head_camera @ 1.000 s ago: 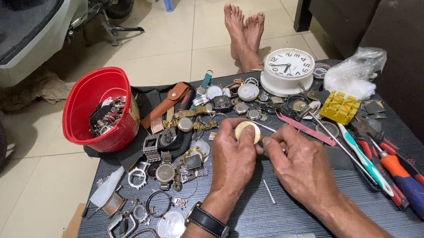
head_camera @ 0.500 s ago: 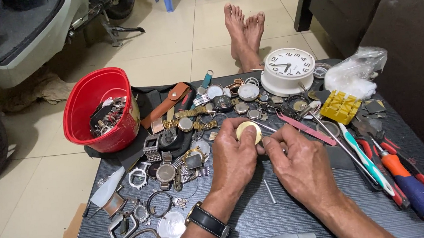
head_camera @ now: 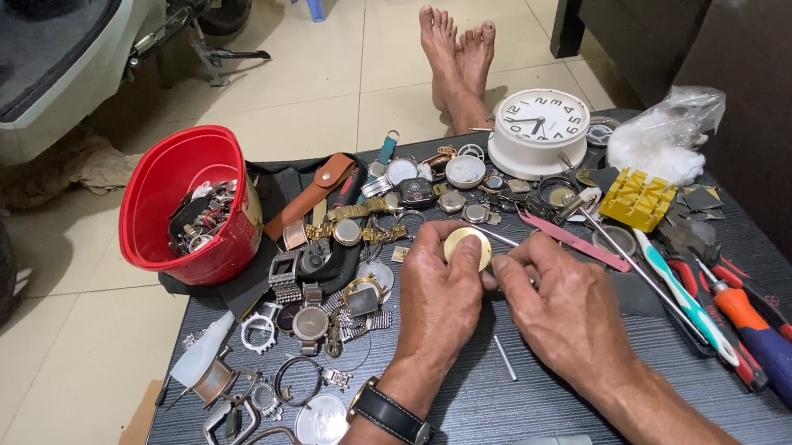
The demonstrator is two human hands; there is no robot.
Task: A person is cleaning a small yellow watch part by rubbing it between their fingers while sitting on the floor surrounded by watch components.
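A round gold watch case (head_camera: pixel 467 247) is pinched upright by the left hand (head_camera: pixel 438 294), steadied so a thin tool (head_camera: pixel 499 237), pinched by the right hand (head_camera: pixel 559 299), reaches its edge.

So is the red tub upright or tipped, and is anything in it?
Tipped: the red tub leans with its mouth toward the camera, showing watch parts piled inside.

Both forearms reach forward over the dark table, hands meeting in the middle. The left hand (head_camera: pixel 440 289) is curled, fingers bunched at the tips (a black-strapped watch on its wrist). The right hand (head_camera: pixel 559 299) pinches inward, knuckles up, touching the left.
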